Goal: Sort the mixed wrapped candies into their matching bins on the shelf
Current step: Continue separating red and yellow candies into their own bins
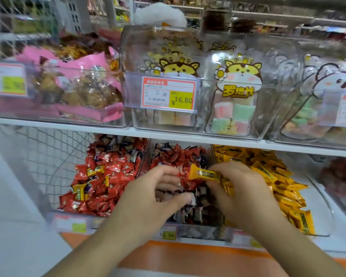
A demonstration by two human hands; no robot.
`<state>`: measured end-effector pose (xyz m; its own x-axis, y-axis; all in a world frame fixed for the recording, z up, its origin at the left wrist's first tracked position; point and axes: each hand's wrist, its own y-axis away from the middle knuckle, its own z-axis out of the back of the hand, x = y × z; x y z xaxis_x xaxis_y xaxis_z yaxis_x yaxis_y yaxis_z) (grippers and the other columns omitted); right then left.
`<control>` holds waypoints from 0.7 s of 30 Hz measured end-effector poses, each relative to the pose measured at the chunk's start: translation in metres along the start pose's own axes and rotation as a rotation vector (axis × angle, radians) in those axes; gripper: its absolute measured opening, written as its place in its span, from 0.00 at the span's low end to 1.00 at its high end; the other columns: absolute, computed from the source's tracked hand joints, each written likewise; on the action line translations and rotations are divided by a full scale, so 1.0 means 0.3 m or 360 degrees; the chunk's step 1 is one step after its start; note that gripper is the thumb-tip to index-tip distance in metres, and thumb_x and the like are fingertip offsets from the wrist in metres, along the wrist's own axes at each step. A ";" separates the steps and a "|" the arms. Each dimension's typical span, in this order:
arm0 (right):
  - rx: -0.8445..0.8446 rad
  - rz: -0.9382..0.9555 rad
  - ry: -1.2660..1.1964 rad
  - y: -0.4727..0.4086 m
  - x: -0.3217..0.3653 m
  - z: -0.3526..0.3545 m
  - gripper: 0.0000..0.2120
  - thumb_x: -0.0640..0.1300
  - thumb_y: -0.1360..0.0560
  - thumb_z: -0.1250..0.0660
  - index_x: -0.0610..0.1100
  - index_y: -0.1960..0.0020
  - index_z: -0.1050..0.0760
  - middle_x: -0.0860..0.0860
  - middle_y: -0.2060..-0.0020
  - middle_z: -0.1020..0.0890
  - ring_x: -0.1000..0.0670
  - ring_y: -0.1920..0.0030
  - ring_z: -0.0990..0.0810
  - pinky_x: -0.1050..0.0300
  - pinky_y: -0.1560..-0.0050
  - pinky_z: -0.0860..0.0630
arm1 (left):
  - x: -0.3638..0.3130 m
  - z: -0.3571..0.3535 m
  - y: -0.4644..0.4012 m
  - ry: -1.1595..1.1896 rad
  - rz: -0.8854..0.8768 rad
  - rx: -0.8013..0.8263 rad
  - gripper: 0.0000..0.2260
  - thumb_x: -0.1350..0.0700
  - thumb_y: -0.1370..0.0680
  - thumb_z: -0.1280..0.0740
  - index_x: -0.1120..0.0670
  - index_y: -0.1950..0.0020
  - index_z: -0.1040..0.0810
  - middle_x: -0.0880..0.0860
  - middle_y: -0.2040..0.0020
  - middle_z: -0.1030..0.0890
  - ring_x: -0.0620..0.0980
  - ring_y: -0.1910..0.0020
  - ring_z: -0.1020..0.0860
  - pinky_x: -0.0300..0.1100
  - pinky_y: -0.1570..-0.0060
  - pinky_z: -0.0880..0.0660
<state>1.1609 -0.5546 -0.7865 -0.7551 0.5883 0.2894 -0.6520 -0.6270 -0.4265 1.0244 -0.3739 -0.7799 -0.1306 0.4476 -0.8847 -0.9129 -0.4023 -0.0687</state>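
We reach both hands into the middle bin (pixel 206 229) on the lower shelf, where red and dark candies lie mixed. Our right hand (pixel 240 188) pinches a yellow candy (pixel 203 173) above that bin, with more yellow wrappers bunched under its fingers. Our left hand (pixel 154 194) curls over the dark candies (pixel 198 208); we cannot tell whether it grips one. The yellow bin (pixel 320 208) sits just right, the red bin (pixel 54 214) just left. A price tag (pixel 168 94) hangs on the upper shelf.
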 end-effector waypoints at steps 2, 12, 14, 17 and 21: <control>-0.0126 -0.0371 0.0228 -0.027 -0.081 0.034 0.14 0.50 0.24 0.27 0.42 0.43 0.17 0.45 0.54 0.15 0.40 0.51 0.17 0.47 0.52 0.19 | 0.020 0.034 0.001 -0.0113 -0.0047 -0.0068 0.19 0.43 0.23 0.26 0.37 0.34 0.25 0.33 0.44 0.19 0.29 0.44 0.22 0.33 0.43 0.24; 0.0162 -0.0761 0.0394 -0.055 0.030 -0.019 0.24 0.42 0.29 0.24 0.36 0.35 0.24 0.37 0.49 0.20 0.33 0.44 0.23 0.42 0.42 0.23 | 0.288 0.348 -0.074 -0.0563 0.0248 -0.0606 0.06 0.54 0.22 0.26 0.44 0.48 0.19 0.39 0.54 0.17 0.37 0.52 0.20 0.37 0.48 0.23; 0.0228 -0.0602 0.0232 -0.048 0.095 -0.039 0.25 0.41 0.27 0.25 0.43 0.32 0.25 0.43 0.42 0.22 0.38 0.37 0.25 0.46 0.37 0.26 | 0.356 0.393 -0.088 -0.0675 0.0315 -0.0666 0.07 0.56 0.22 0.27 0.46 0.47 0.17 0.41 0.53 0.16 0.41 0.52 0.18 0.41 0.46 0.23; 0.0286 -0.0422 0.0109 -0.044 0.156 -0.066 0.24 0.41 0.27 0.25 0.45 0.33 0.25 0.48 0.39 0.22 0.43 0.35 0.25 0.49 0.34 0.28 | 0.421 0.405 -0.106 -0.0825 0.0334 -0.0668 0.08 0.56 0.22 0.27 0.47 0.44 0.16 0.44 0.51 0.15 0.45 0.50 0.17 0.41 0.45 0.22; 0.0350 -0.0360 0.0083 -0.049 0.180 -0.097 0.24 0.42 0.27 0.25 0.46 0.32 0.24 0.51 0.38 0.23 0.47 0.35 0.24 0.58 0.37 0.32 | 0.451 0.390 -0.142 -0.0965 0.0311 -0.0641 0.12 0.54 0.20 0.29 0.47 0.36 0.17 0.50 0.44 0.14 0.51 0.45 0.17 0.42 0.43 0.23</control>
<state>1.1317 -0.4987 -0.7895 -0.5881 0.7474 0.3091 -0.8068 -0.5689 -0.1593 1.0002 -0.2027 -0.8427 -0.5720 0.6527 -0.4969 -0.6546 -0.7282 -0.2030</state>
